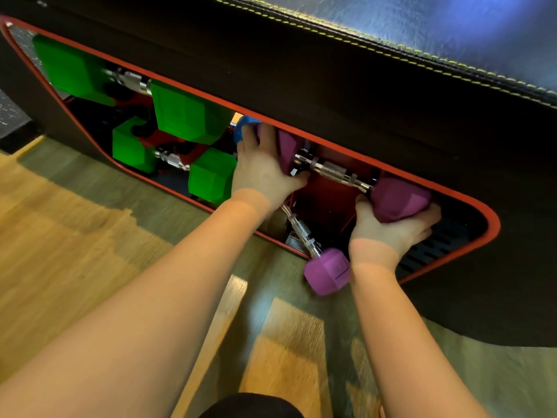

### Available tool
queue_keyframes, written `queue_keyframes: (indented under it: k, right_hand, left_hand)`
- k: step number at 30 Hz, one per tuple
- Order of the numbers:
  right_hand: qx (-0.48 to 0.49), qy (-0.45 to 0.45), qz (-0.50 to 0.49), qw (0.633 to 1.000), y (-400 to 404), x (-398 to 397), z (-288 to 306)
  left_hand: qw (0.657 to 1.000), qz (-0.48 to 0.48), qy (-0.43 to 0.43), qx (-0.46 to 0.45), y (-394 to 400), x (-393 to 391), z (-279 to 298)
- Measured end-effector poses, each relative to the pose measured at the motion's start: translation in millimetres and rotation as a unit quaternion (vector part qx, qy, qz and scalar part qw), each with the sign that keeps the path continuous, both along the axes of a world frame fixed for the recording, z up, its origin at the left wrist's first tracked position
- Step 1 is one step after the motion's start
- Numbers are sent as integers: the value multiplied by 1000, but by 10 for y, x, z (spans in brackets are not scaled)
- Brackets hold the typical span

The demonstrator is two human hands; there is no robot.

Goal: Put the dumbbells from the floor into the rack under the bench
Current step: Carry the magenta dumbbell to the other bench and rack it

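Two hands seat a purple dumbbell (pixel 337 173) in the rack (pixel 331 203) under the bench (pixel 391 86): left hand (pixel 265 170) and right hand (pixel 391 230) each cup a head. Next, judging by this, lower it and let go.

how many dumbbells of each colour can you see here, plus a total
green dumbbells: 2, an upper one and a lower one
purple dumbbells: 2, one held by both hands, one poking out below
blue: 1 end only, behind the left hand
total: 5
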State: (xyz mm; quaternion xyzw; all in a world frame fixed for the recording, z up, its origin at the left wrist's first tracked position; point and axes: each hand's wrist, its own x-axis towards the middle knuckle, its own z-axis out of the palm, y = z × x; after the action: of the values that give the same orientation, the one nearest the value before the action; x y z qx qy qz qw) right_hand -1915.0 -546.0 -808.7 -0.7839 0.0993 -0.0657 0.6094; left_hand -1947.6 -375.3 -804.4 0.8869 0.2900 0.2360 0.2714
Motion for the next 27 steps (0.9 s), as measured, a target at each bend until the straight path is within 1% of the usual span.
queue_keyframes:
  k: [2,5,8,10,11,13,15,17,18,19,20,22,24,27]
  right_hand:
    - [19,-11,2,1000,-23,3,-4]
    - [55,5,19,998,-56,-29,-48]
    - [49,-9,26,998,-81,-111,-210]
    - [20,7,22,1000,-112,-205,-335]
    - [1,22,23,999,-139,-249,-407]
    - [-39,62,27,997,-213,-353,-536]
    - [-71,118,37,990,-279,-426,-689]
    - [-83,174,43,980,-337,-436,-892]
    - [-75,197,51,976,-357,-435,-964]
    - [-54,220,61,972,-369,-434,-1040]
    - [-18,244,72,967,-376,-433,-1116]
    - [82,303,85,946,-383,-430,-1205]
    - [168,362,99,912,-386,-426,-1230]
    - [271,399,92,871,-386,-414,-1244]
  left_hand:
    - [1000,-7,-9,0,11,-4,0]
    - [999,-20,-38,-27,10,-28,-19]
    - [989,-28,-98,-104,20,-71,-59]
    - [974,-24,-157,-159,-25,-134,-138]
    - [966,-8,-184,-180,-77,-193,-219]
    - [955,56,-220,-192,-202,-339,-461]
    - [947,116,-217,-206,-343,-484,-740]
    - [938,121,-156,-285,-522,-586,-979]
    - [933,101,-100,-332,-625,-617,-1094]
    - [929,75,-40,-360,-735,-636,-1240]
    - [927,44,24,-373,-845,-646,-1333]
    - [918,-19,100,-382,-1026,-625,-1452]
    - [904,-59,146,-398,-1112,-564,-1459]
    - [892,-82,182,-407,-1121,-520,-1403]
